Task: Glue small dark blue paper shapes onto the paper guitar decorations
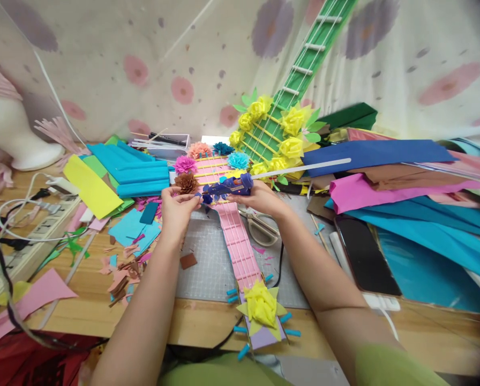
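Centrally, right hand (260, 197) grip clamps glue gun (227, 187) — left hand (175, 209) pinched at nozzle; white box (171, 152) — sticks (163, 139).

I can't tell what my left hand (177, 208) pinches at the tip of the blue glue gun (229, 186). The piece is too small, and my right hand (261, 199) covers the gun's grip. The green paper guitar (282, 120) loses its neck past the top edge, and the scissors (261, 230) show only their 2 handle loops, the blades hidden under my right wrist.
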A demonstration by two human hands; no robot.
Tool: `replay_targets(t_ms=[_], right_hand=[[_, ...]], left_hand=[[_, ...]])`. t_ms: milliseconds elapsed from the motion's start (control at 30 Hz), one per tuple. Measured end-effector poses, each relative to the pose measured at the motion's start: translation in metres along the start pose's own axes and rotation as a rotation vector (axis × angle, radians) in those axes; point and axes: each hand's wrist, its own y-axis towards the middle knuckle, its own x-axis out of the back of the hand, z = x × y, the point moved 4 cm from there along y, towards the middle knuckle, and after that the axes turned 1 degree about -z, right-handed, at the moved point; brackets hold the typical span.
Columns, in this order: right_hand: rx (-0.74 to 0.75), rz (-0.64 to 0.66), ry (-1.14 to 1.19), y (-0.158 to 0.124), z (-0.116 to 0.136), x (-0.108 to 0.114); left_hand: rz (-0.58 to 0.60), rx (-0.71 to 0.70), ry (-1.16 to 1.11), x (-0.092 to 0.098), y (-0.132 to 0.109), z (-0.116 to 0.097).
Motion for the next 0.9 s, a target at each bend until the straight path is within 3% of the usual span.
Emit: replay_targets(t_ms=[900], right_hand=[[-0.047, 0.015, -0.021, -0.0019, -0.0008, 0.0008]], left_hand=[[-0.014, -0.027, -0.013, -0.0001, -0.0012, 0.0086]])
